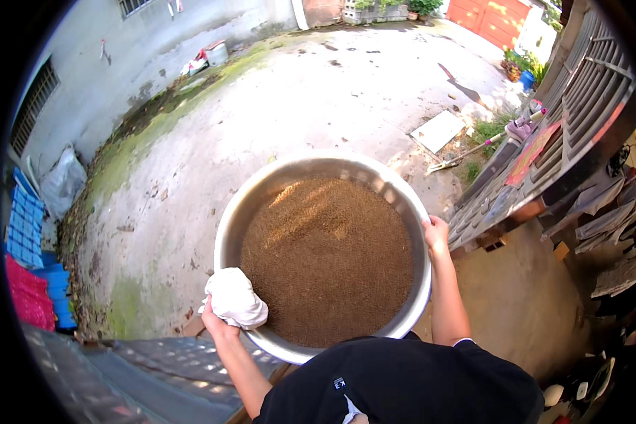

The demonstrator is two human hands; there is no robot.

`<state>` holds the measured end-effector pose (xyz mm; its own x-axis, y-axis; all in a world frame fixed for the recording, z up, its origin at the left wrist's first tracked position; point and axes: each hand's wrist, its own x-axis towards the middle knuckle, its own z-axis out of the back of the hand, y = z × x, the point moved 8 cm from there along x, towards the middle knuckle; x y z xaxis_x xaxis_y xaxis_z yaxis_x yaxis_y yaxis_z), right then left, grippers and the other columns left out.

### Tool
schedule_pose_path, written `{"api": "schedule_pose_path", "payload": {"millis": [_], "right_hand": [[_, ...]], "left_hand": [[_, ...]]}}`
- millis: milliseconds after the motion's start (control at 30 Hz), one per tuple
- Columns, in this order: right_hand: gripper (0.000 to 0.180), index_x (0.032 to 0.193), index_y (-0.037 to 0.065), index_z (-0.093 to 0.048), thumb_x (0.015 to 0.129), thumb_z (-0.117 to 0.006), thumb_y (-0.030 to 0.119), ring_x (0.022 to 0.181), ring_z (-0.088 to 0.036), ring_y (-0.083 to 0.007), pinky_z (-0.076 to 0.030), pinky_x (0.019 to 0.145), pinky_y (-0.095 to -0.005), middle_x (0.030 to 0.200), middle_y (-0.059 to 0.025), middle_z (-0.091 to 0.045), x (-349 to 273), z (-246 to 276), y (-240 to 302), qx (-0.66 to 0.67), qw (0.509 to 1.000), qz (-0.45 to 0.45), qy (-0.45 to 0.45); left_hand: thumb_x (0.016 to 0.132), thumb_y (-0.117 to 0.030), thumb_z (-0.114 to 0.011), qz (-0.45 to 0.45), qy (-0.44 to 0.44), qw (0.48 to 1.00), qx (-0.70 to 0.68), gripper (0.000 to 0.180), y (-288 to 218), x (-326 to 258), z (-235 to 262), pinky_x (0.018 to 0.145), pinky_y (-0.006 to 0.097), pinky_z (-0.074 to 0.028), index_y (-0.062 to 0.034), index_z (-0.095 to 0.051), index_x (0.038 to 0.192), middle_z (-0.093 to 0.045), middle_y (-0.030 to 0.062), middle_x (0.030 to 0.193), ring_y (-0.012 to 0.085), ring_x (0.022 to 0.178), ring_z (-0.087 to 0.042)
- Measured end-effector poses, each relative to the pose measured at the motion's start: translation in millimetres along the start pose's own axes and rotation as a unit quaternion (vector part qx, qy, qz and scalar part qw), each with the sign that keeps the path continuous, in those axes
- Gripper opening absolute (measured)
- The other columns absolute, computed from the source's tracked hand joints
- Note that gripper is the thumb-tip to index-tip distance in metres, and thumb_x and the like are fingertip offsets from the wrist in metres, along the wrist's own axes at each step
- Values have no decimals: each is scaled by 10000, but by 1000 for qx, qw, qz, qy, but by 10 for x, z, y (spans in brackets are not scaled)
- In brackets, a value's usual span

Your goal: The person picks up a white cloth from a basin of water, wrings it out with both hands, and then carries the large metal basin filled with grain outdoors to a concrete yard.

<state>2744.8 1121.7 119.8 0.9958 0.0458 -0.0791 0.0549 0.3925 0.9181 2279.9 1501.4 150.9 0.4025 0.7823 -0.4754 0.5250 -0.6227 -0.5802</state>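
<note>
A wide silver metal basin (325, 157) is held in front of my body, over the doorway. Small brown grains (332, 275) cover its bottom, with a lighter sunlit patch towards the far side. My left hand (216, 324) is closed on a bunched white cloth (236, 298) at the basin's near left rim. Whether those fingers also grip the metal is hidden by the cloth. On the right, my right hand (436, 232) is wrapped round the rim, its fingers partly out of sight.
A barred metal door (579, 120) stands close on the right, with a long-handled mop (473, 150) by it. A white board (438, 131) lies on the concrete yard. Blue and pink cloths (28, 290) and a plastic bag (63, 182) are at left.
</note>
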Motion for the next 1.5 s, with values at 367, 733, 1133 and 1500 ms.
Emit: {"api": "schedule_pose_path", "payload": {"millis": [367, 733, 1133, 1500], "right_hand": [[261, 998, -20, -618, 784, -610, 129, 793, -603, -200, -449, 739, -303, 884, -135, -647, 1767, -672, -29, 50, 992, -81, -81], [271, 997, -27, -613, 785, -599, 140, 762, -592, -186, -446, 707, -298, 861, -123, -643, 3533, -849, 46, 30, 976, -148, -158], [273, 1016, -32, -611, 791, -593, 122, 767, -584, -168, -436, 715, -289, 878, -120, -643, 5186, -663, 601, 70, 941, -130, -304], [261, 977, -36, -626, 780, -608, 134, 753, -575, -167, -431, 713, -285, 839, -104, -644, 6873, -705, 252, 123, 909, -181, -355]], "left_hand": [[894, -257, -350, 16, 93, 993, 65, 409, 404, 1859, -2120, 917, 423, -426, 19, -467, 1172, -550, 159, 1135, 308, 1031, -542], [876, -231, -357, 83, 83, 987, 114, 381, 1256, 3732, -3853, 868, 434, -459, 24, -494, 1124, -572, 161, 1085, 311, 992, -562], [910, -251, -295, 203, 190, 953, 123, 407, 2476, 5778, -6249, 860, 419, -462, 23, -457, 1163, -559, 159, 1109, 301, 994, -560], [893, -264, -335, 244, 243, 914, 212, 420, 3899, 6956, -8249, 878, 434, -453, 29, -460, 1166, -560, 169, 1108, 320, 997, -561]]}}
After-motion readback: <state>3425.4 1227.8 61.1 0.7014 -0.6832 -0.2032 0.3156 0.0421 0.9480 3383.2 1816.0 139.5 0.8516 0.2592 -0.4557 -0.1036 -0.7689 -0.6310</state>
